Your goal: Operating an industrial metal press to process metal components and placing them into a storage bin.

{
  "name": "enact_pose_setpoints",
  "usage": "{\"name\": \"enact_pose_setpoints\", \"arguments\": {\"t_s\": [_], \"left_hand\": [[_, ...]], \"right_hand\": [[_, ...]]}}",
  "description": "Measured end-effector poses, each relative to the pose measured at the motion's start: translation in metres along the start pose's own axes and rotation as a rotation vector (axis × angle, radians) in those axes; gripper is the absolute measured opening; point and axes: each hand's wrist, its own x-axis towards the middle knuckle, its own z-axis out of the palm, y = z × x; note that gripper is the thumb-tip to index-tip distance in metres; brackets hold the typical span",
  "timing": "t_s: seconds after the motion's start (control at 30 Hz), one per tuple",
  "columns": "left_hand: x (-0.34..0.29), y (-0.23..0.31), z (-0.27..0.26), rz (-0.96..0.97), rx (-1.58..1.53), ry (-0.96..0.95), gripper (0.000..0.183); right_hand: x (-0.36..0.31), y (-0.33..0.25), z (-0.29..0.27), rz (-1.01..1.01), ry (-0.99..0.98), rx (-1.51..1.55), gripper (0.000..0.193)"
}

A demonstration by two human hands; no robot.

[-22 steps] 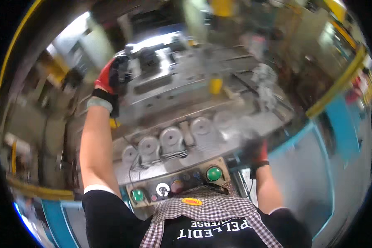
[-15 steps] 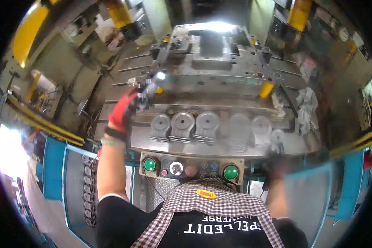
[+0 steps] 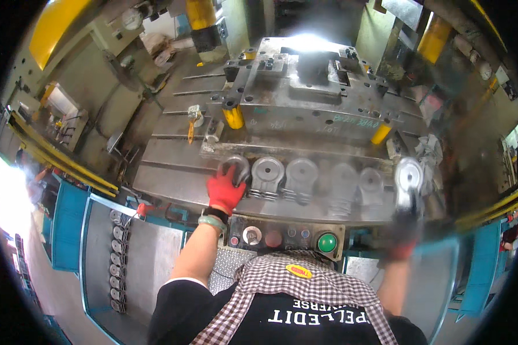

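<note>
My left hand (image 3: 227,192), in a red glove with a dark cuff, lies over the leftmost grey metal part (image 3: 234,164). Its fingers are spread across the round end and touch it; the part's lower end is hidden. To its right lie two similar parts (image 3: 267,171), (image 3: 301,174), each round with a small central hole and layered prongs at the near end. Smeared by motion, my right hand (image 3: 402,241) is at the near right. Out of its fingers a bright, round-ended metal part (image 3: 408,175) points away from me.
Two more grey parts (image 3: 371,187) lie right of centre. Behind stands a large steel die block (image 3: 305,118) with yellow posts (image 3: 233,116). A control panel with a green button (image 3: 327,242) is in front of me. At left, a blue-framed bin (image 3: 155,253) holds several parts.
My left hand has come down from the die's left side to the leftmost part; the long metal thing it held no longer shows. My right hand has raised a part. The view has shifted.
</note>
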Motion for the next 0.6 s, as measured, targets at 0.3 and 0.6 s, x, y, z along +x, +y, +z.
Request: {"name": "enact_pose_setpoints", "arguments": {"t_s": [0.3, 0.6], "left_hand": [[-0.009, -0.015, 0.01, 0.153, -0.013, -0.022, 0.052], [-0.013, -0.049, -0.018, 0.079, -0.276, 0.027, 0.058]], "right_hand": [[0.08, 0.01, 0.233, 0.313, -0.584, 0.772, 0.063], [0.232, 0.068, 0.356, 0.2, -0.645, 0.72, 0.055]]}}
